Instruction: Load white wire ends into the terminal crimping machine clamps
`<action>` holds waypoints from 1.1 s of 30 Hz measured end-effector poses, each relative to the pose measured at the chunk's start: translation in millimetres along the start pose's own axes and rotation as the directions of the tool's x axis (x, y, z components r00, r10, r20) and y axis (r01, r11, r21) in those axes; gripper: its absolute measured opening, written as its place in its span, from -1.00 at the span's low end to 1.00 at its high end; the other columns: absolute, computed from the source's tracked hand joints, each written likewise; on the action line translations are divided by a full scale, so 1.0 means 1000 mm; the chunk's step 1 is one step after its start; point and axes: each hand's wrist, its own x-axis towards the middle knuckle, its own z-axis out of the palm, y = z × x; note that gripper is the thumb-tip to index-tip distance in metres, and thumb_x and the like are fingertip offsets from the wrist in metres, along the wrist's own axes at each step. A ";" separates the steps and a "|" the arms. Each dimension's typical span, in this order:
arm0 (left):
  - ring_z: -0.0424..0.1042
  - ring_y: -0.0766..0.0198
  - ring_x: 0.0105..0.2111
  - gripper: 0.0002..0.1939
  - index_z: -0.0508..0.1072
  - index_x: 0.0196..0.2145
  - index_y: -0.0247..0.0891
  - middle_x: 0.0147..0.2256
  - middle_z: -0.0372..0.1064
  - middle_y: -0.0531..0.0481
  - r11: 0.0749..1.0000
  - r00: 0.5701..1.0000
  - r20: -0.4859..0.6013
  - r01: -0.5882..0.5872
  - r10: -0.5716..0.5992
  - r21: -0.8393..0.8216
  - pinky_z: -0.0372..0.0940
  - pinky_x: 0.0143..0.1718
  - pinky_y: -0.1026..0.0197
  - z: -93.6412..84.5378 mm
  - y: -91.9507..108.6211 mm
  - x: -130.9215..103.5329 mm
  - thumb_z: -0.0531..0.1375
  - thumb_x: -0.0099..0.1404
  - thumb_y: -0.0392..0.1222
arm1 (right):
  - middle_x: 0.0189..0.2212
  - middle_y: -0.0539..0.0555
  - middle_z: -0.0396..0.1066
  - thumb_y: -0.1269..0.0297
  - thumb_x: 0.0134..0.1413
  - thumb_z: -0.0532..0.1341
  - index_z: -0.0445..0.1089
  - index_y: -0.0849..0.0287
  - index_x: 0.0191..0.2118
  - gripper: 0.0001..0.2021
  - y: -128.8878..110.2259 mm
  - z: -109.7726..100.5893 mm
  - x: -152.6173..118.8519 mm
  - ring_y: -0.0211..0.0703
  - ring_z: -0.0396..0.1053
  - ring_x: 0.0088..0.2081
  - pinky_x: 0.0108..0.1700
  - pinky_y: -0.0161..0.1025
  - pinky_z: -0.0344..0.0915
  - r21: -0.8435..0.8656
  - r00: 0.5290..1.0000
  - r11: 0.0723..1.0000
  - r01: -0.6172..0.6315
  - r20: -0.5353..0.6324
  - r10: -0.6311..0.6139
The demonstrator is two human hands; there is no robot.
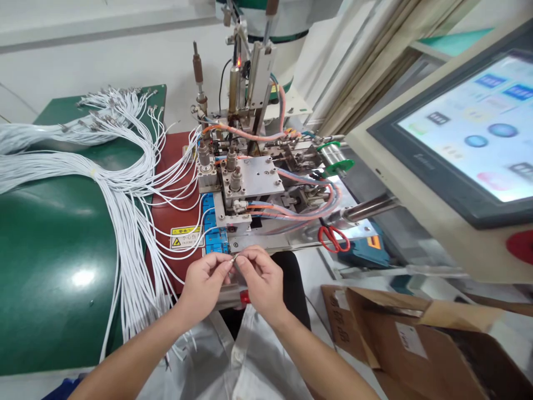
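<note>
My left hand [208, 283] and my right hand [260, 278] meet in front of the machine, fingertips nearly touching. Between them is a thin, shiny wire end [234, 259], pinched by thumb and forefinger on both sides; the fingers cover most of it. Just beyond my hands lies a blue slotted fixture [215, 240] with white cables [162, 247] running into it from the left. A thick bundle of white cables [120, 222] hangs over the table edge beside my left forearm. Behind the fixture stands the metal machine [254, 178].
A green table [50, 250] is at left, with more cable ends piled at its back. Red-handled scissors [333, 238] and a solder wire spool [333, 158] sit at the machine's right. A touchscreen [470, 128] juts in above an open cardboard box [400, 333].
</note>
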 end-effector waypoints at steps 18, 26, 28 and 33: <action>0.40 0.29 -0.38 -0.80 0.45 -0.34 -0.33 -0.37 0.45 -0.04 0.999 0.998 -0.059 -0.007 0.004 -0.042 0.33 -0.33 0.28 0.003 -0.007 -0.001 0.15 0.16 -0.14 | -0.49 0.02 0.27 0.42 -0.03 0.16 0.32 0.16 -0.48 -0.93 0.001 -0.002 0.006 -0.22 0.28 -0.42 -0.37 -0.26 0.24 -0.140 0.979 0.971 0.196 0.076 -0.187; 0.39 0.29 -0.42 -0.84 0.51 -0.39 -0.22 -0.42 0.46 0.01 0.886 0.970 0.024 -0.232 0.243 0.402 0.26 -0.33 0.29 -0.006 -0.003 0.000 0.11 0.16 -0.25 | -0.55 -0.02 0.24 0.45 -0.06 0.15 0.28 0.15 -0.54 -0.88 -0.011 -0.023 0.028 -0.25 0.22 -0.47 -0.42 -0.30 0.18 -0.201 0.906 0.958 0.204 0.410 -0.107; 0.37 0.32 -0.49 -0.86 0.48 -0.41 -0.23 -0.49 0.44 0.04 0.913 0.981 0.038 -0.192 0.191 0.360 0.25 -0.41 0.31 -0.006 -0.003 0.001 0.11 0.16 -0.23 | -0.55 -0.02 0.25 0.44 -0.06 0.15 0.29 0.16 -0.56 -0.87 -0.012 -0.022 0.028 -0.25 0.22 -0.47 -0.42 -0.30 0.17 -0.192 0.909 0.966 0.175 0.408 -0.084; 0.31 0.39 -0.62 -0.84 0.37 -0.39 -0.30 -0.63 0.30 0.12 0.992 0.994 -0.074 -0.072 0.080 0.101 0.22 -0.54 0.35 -0.001 -0.008 0.001 0.11 0.18 -0.14 | -0.61 -0.03 0.23 0.36 -0.01 0.15 0.30 0.18 -0.62 -0.79 -0.005 -0.004 0.013 -0.28 0.19 -0.54 -0.49 -0.32 0.14 -0.053 0.987 0.997 -0.049 0.149 0.056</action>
